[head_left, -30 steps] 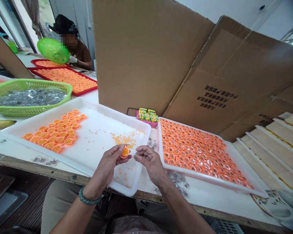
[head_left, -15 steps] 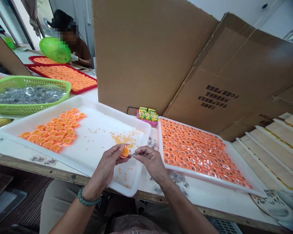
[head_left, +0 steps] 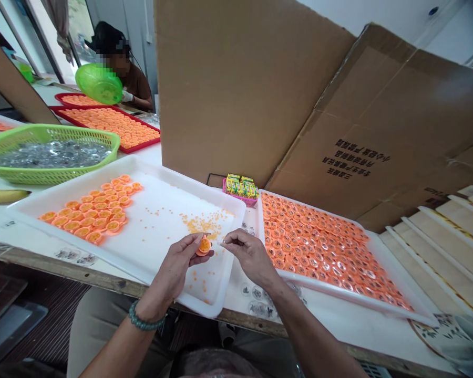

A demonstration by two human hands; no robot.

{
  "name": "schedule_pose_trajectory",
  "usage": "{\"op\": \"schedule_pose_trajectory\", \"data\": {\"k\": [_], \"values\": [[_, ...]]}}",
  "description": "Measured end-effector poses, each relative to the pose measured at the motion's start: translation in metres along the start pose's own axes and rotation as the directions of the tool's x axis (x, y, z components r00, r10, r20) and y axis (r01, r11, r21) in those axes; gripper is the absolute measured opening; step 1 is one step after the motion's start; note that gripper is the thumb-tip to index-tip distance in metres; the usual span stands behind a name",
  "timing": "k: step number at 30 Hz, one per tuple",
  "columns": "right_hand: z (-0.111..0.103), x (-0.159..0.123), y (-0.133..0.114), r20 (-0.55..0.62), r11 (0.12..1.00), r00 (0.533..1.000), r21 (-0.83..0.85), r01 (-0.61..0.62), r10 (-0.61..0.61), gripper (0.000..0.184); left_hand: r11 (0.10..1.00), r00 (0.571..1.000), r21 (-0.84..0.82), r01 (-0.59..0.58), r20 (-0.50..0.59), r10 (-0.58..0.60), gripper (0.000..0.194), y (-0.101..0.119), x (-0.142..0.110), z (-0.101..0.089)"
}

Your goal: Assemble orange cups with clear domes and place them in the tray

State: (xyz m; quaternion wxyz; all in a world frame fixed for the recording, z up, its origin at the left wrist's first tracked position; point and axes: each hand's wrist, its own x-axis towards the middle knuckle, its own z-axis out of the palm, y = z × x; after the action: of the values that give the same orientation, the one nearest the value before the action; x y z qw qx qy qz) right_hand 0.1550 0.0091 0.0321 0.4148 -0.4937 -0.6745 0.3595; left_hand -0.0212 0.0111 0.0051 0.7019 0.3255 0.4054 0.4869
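My left hand [head_left: 180, 261] grips a small round orange plastic piece [head_left: 204, 245] between thumb and fingers, above the right end of a white tray [head_left: 136, 261]. Close beside it, my right hand [head_left: 247, 252] is pinched; a tiny thin, pale item shows at its fingertips, too small to name. Small yellow-orange discs [head_left: 201, 224] lie scattered in the tray below. Several more orange pieces [head_left: 98, 208] are grouped at the tray's left end. Under my right forearm, clear round covers with dark printing [head_left: 256, 308] rest on the table.
To the right, a second white tray [head_left: 421, 310] bears rows of covered orange pieces. A green basket [head_left: 55, 174] of clear parts stands left. Cardboard sheets [head_left: 252, 94] rise behind. A person [head_left: 140, 94] across the table holds a green basin [head_left: 98, 84].
My right hand has drawn slightly away from the orange piece, leaving a gap between the hands. The left hand keeps its hold. The whole view has shifted a little.
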Motion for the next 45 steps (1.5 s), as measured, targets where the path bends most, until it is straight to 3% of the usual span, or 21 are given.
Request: {"op": "schedule_pose_trajectory", "data": {"k": [3,7,12,21,24,29,33,37,42,45], "values": [[-0.005,0.008,-0.005,0.096,1.0,0.995,0.016,-0.002,0.0,0.008,1.0,1.0,-0.003,0.011,0.003,-0.011,0.033,0.001,-0.001,0.001],[-0.003,0.019,-0.003,0.221,0.98,0.973,0.166,-0.11,0.072,0.011,1.0,0.999,-0.003,0.011,0.032,-0.011,0.036,0.003,-0.002,0.003],[0.003,0.029,-0.001,0.289,0.95,0.949,0.242,-0.197,0.124,0.015,1.0,0.997,0.001,-0.017,0.081,0.016,0.038,0.003,-0.003,0.004],[0.025,0.029,-0.003,0.086,0.951,0.979,0.236,-0.198,0.183,0.01,0.999,0.993,-0.03,-0.032,0.112,0.035,0.034,-0.001,-0.003,0.002],[0.031,0.024,-0.004,-0.002,0.975,0.991,0.182,-0.129,0.132,0.004,0.998,0.989,0.019,-0.061,0.137,0.058,0.036,-0.001,-0.003,0.002],[0.032,0.004,-0.01,-0.043,0.997,0.997,0.041,0.058,-0.056,0.018,0.992,0.983,0.067,-0.109,0.156,0.097,0.04,0.0,-0.003,0.003],[0.033,-0.01,-0.013,-0.037,0.96,0.973,-0.177,0.219,-0.229,0.044,0.989,0.979,0.045,-0.143,0.154,0.134,0.036,0.0,-0.003,0.002],[0.045,-0.013,-0.008,-0.098,0.886,0.931,-0.356,0.296,-0.351,0.044,0.988,0.98,0.032,-0.15,0.135,0.144,0.03,0.0,-0.004,0.004],[0.057,-0.012,-0.002,-0.222,0.887,0.901,-0.372,0.274,-0.372,0.048,0.989,0.982,0.021,-0.148,0.118,0.145,0.031,0.001,-0.005,0.004],[0.058,-0.012,-0.002,-0.233,0.885,0.893,-0.367,0.286,-0.385,0.049,0.989,0.982,0.022,-0.143,0.129,0.139,0.033,0.001,-0.005,0.003]]}}
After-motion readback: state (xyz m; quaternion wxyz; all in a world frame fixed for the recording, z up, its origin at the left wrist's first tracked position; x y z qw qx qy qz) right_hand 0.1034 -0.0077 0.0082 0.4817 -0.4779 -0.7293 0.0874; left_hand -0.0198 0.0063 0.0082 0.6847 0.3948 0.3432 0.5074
